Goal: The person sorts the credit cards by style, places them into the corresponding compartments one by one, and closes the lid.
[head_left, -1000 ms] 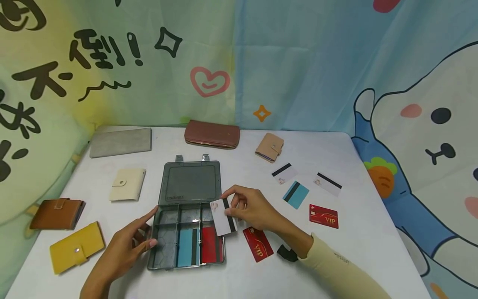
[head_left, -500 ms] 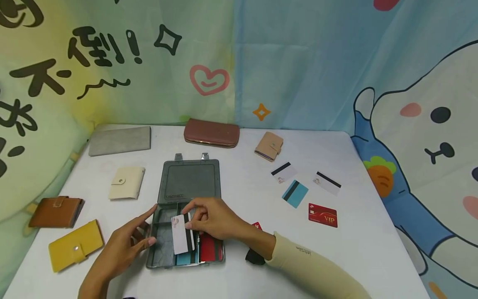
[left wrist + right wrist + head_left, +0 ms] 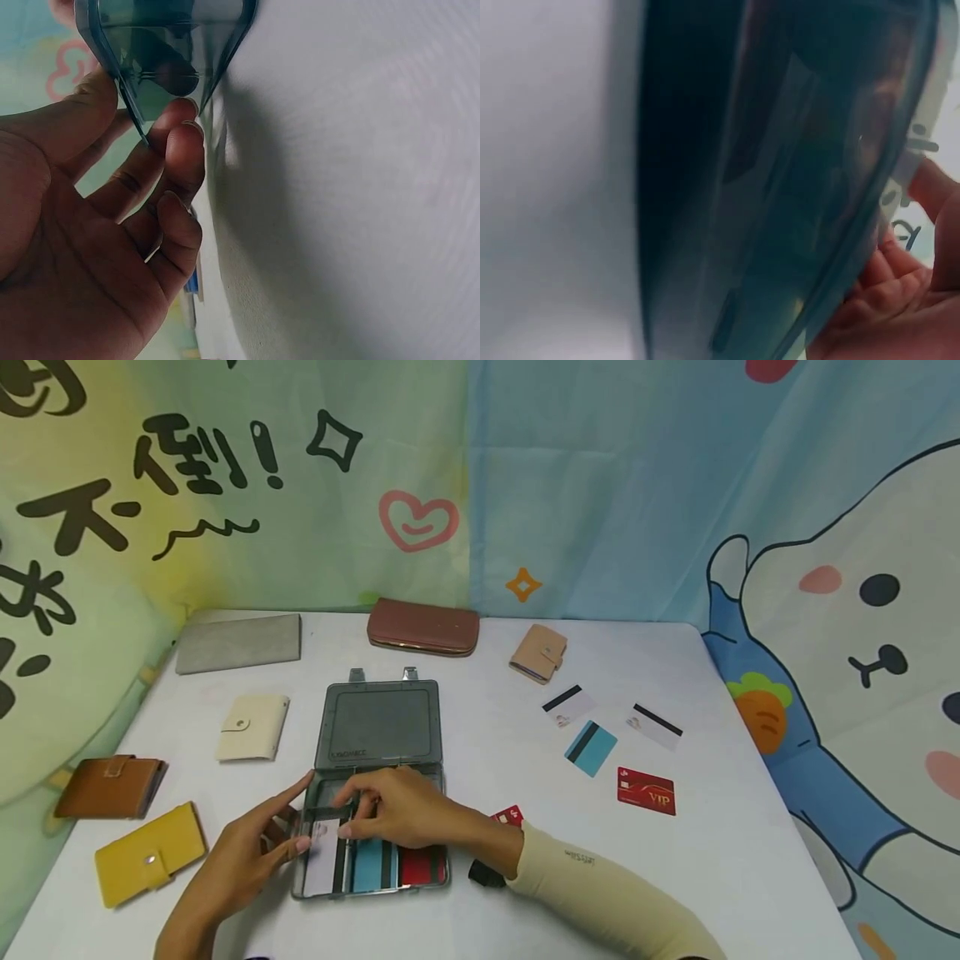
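Observation:
In the head view a grey see-through plastic storage box [image 3: 327, 793] lies open, its lid [image 3: 384, 724] folded back. My left hand [image 3: 251, 852] holds the box's left side, thumb over the rim; in the left wrist view its fingertips [image 3: 185, 150] touch the clear wall. My right hand [image 3: 405, 806] reaches over the compartments and pinches the edge of a white card [image 3: 323, 858] with a black stripe, which lies in the front left compartment. Beside it a blue card [image 3: 367, 865] fills the middle compartment and a red card [image 3: 422, 865] the right one.
Cards lie at right: two white striped cards [image 3: 567, 706] [image 3: 656, 727], a blue card [image 3: 591, 748] and a red VIP card [image 3: 646, 791]. Another red card [image 3: 508, 815] is partly under my right forearm. Several wallets, such as a yellow wallet [image 3: 150, 853] and a brown zip wallet [image 3: 423, 627], stand around.
My right hand has carried the white card leftward from the box's right side, over the middle, down into the front left compartment. My left hand has stayed at the box's side.

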Available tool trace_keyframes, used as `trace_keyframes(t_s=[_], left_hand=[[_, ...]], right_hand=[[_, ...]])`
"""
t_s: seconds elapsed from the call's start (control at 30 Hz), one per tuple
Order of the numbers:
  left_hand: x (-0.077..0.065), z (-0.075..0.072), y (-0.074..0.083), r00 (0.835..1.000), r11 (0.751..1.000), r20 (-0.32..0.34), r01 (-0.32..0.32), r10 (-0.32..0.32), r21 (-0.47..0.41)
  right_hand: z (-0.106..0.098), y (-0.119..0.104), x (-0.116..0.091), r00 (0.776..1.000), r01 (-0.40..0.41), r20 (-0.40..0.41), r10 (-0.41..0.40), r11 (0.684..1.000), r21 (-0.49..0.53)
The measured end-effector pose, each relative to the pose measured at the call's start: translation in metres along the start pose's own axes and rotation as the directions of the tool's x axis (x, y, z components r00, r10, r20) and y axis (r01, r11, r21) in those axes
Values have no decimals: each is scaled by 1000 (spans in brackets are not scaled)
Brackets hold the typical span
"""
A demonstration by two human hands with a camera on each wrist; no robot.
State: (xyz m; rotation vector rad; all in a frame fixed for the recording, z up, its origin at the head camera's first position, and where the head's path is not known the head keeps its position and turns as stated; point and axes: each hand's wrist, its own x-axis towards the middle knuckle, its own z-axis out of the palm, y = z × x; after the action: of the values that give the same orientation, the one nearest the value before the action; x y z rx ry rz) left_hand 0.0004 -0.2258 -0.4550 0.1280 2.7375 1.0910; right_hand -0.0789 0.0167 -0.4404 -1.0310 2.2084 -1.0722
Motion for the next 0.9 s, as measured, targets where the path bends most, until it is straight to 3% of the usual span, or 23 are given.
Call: trace_keyframes(t_s=[0.2,0.47,0.63,0.8,0.9], left_hand=[[1,0,0,1000,1000,-11,-9,9,-5],[0,1,-1,1000,1000,-12,-3,3,-3],[0,2,-1,1000,1000,2,18,-18,-1],[0,1,0,1000,1000,4,18,-18,-2],[0,1,0,1000,1000,3,15,-15,-4]], right_hand=[[-14,15,-7,998,50,21,-53,990,135],[-40,43,-36,998,34,-53,-23,974,223],[-58,55,-70,991,-71,-95,90,979,189],[-68,69,-102,965,-215,-128,229,970,117],[-71,75,-118,952,-264,-143,270,963,62]])
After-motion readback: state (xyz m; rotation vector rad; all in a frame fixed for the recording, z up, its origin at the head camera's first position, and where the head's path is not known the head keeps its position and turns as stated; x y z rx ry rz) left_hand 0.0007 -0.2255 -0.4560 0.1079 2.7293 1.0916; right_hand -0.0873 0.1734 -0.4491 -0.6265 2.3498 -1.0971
